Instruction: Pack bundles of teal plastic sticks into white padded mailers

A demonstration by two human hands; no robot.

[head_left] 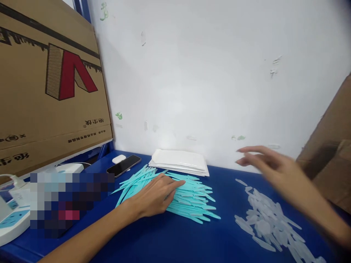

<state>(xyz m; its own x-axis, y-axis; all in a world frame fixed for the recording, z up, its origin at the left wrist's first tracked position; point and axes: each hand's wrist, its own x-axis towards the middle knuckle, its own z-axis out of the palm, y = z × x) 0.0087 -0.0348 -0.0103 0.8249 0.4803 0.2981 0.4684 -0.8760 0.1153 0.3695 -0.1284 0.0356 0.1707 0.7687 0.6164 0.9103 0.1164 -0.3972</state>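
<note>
My left hand (157, 193) lies palm down on a heap of slim turquoise plastic sticks (192, 202), shaped like eyebrow razors. Its index finger stretches to the right and the thumb is apart below it; the other fingers are partly hidden. My right hand (263, 160) hangs in the air, slightly blurred, its fingers apart with nothing between them. Beneath it to the right lies a loose pile of small translucent plastic pieces (264, 212), like narrow covers.
Behind the sticks, a stack of white sheets or envelopes (178, 160) rests against the white wall (192, 73). A phone (124, 166) and a white case (119, 159) lie left on the blue tabletop (214, 241). Power strips (16, 223) and cardboard boxes (55, 120) stand at the sides.
</note>
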